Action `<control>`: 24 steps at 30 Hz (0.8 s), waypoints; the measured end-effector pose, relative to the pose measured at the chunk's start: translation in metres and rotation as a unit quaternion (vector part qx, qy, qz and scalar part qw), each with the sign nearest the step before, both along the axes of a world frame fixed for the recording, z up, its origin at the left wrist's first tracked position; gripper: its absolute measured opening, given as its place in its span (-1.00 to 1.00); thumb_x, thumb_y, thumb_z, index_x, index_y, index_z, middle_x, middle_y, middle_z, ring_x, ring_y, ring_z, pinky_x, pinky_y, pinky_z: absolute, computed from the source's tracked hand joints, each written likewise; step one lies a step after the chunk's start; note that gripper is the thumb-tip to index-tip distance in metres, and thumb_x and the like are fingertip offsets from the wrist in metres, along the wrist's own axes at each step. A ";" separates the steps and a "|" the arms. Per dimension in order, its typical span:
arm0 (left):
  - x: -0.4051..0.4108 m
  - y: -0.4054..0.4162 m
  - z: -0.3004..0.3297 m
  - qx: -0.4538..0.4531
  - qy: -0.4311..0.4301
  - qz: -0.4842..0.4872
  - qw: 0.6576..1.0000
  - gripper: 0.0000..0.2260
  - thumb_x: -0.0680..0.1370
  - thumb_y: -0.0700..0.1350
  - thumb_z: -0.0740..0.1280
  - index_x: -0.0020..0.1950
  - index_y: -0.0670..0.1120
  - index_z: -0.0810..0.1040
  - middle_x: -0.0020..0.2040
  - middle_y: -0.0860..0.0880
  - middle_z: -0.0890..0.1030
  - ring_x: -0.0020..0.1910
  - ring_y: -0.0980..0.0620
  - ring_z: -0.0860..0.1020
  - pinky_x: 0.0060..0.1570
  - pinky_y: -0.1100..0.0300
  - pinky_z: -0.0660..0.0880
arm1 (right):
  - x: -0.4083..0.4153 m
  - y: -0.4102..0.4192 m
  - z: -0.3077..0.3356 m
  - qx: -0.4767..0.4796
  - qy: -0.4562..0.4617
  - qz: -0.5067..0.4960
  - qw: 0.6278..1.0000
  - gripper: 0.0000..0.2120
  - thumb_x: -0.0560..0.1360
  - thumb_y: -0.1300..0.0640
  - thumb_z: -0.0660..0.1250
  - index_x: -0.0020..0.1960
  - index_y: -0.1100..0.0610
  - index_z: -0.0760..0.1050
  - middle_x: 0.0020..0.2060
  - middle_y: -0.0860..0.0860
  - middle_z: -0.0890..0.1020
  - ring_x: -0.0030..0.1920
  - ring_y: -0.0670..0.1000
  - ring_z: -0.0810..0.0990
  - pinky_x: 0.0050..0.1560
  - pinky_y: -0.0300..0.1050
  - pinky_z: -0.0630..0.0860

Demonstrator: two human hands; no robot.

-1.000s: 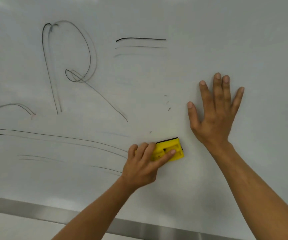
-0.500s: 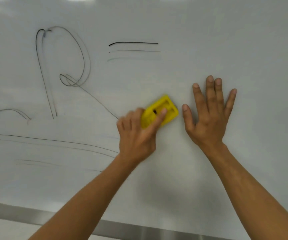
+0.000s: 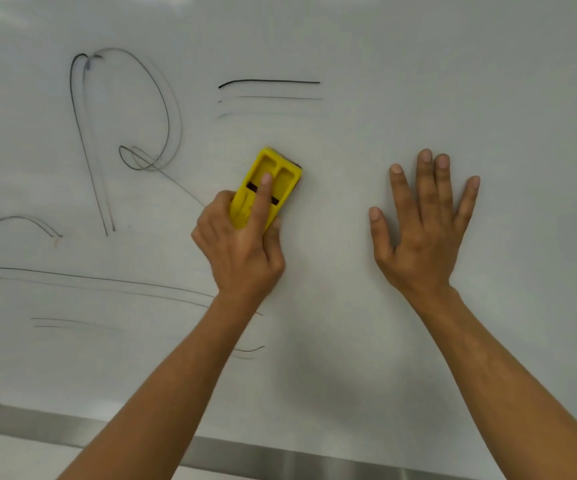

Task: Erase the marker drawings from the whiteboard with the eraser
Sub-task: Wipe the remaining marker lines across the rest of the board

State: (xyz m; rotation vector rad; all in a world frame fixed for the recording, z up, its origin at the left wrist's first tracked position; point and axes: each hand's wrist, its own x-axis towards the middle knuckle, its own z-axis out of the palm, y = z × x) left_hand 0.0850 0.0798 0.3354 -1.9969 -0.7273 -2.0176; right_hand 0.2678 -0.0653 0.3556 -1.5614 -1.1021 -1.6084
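While the right hand (image 3: 422, 230) lies flat with fingers spread on a bare part of the whiteboard (image 3: 488, 98), probably to steady the body, the left hand (image 3: 242, 244) grips the yellow eraser (image 3: 269, 181), forefinger stretched along its back to press the pad to the surface. It sits mid-board, between the looping scribble (image 3: 124, 109) and the short lines (image 3: 269, 82) above, both not yet wiped.

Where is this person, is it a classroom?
Maybe a classroom or an office; the view is too close to tell. There is a big whiteboard with marker drawings, a metal ledge below it, and a yellow eraser in the left hand.
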 end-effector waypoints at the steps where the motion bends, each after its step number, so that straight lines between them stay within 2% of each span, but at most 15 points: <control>1: 0.000 -0.001 -0.011 0.000 0.001 -0.002 1.000 -0.48 0.55 -0.01 0.31 0.50 0.12 0.29 0.23 -0.16 0.34 0.13 -0.15 0.36 0.08 -0.01 0.25 | 0.000 0.000 0.000 0.000 0.002 -0.002 1.000 -0.47 0.64 -0.05 0.22 0.52 0.20 0.31 0.49 0.27 0.32 0.51 0.28 0.24 0.51 0.35 -0.03; 7: -0.001 -0.017 -0.144 0.101 0.186 -0.026 0.977 -0.45 0.51 -0.10 0.28 0.49 0.17 0.30 0.22 -0.20 0.38 0.10 -0.22 0.43 0.05 -0.11 0.33 | -0.021 0.012 -0.005 -0.021 -0.030 0.039 0.999 -0.46 0.61 0.01 0.27 0.51 0.24 0.32 0.47 0.28 0.32 0.51 0.27 0.24 0.52 0.32 0.03; 10: -0.006 -0.012 -0.159 0.127 0.214 -0.013 0.969 -0.39 0.46 -0.12 0.36 0.48 0.20 0.31 0.21 -0.17 0.39 0.08 -0.19 0.43 0.03 -0.08 0.34 | -0.033 0.022 -0.005 -0.035 -0.037 0.058 0.997 -0.47 0.61 0.02 0.28 0.50 0.25 0.33 0.47 0.26 0.34 0.51 0.25 0.24 0.54 0.27 0.02; 12: -0.011 -0.004 -0.139 0.147 0.205 -0.010 0.967 -0.38 0.45 -0.10 0.35 0.49 0.19 0.30 0.21 -0.17 0.39 0.10 -0.19 0.42 0.04 -0.07 0.32 | -0.034 0.024 -0.003 -0.033 -0.028 0.057 0.997 -0.48 0.61 0.04 0.29 0.49 0.25 0.34 0.48 0.25 0.34 0.51 0.24 0.24 0.54 0.25 0.03; 14: -0.016 0.007 -0.099 0.136 0.158 -0.008 0.978 -0.43 0.49 -0.08 0.29 0.49 0.16 0.28 0.22 -0.20 0.38 0.11 -0.20 0.42 0.04 -0.07 0.32 | -0.033 0.026 -0.003 -0.029 -0.027 0.044 0.998 -0.48 0.61 0.05 0.28 0.50 0.25 0.34 0.48 0.24 0.34 0.51 0.23 0.24 0.54 0.24 0.04; 17: -0.027 0.029 -0.019 0.080 0.056 0.015 0.995 -0.48 0.53 -0.06 0.27 0.49 0.11 0.27 0.23 -0.23 0.36 0.14 -0.18 0.38 0.07 -0.04 0.28 | -0.033 0.027 -0.006 -0.029 -0.027 0.033 0.999 -0.48 0.62 0.03 0.26 0.50 0.26 0.34 0.48 0.24 0.33 0.51 0.24 0.25 0.54 0.24 0.04; 20: -0.033 0.044 0.043 0.023 -0.023 0.040 0.999 -0.52 0.58 0.00 0.28 0.50 0.06 0.31 0.23 -0.28 0.44 0.14 -0.14 0.34 0.08 -0.02 0.26 | -0.034 0.029 -0.005 -0.026 -0.028 0.033 0.999 -0.48 0.62 0.02 0.26 0.49 0.26 0.34 0.47 0.25 0.34 0.50 0.24 0.25 0.54 0.23 0.04; 22: -0.033 0.046 0.055 0.010 -0.041 0.041 0.998 -0.53 0.60 0.02 0.26 0.50 0.06 0.30 0.24 -0.27 0.45 0.15 -0.12 0.33 0.09 -0.02 0.25 | -0.035 0.029 -0.005 -0.015 -0.029 0.038 0.999 -0.49 0.62 0.02 0.28 0.47 0.26 0.36 0.47 0.24 0.36 0.50 0.23 0.27 0.54 0.23 0.08; 24: -0.032 0.044 0.045 0.034 -0.020 0.033 0.999 -0.53 0.59 0.02 0.27 0.50 0.07 0.30 0.26 -0.25 0.39 0.16 -0.15 0.33 0.10 -0.02 0.24 | -0.038 0.030 -0.003 0.006 -0.026 0.055 0.998 -0.52 0.62 0.02 0.28 0.45 0.24 0.40 0.45 0.22 0.38 0.49 0.22 0.30 0.53 0.23 0.13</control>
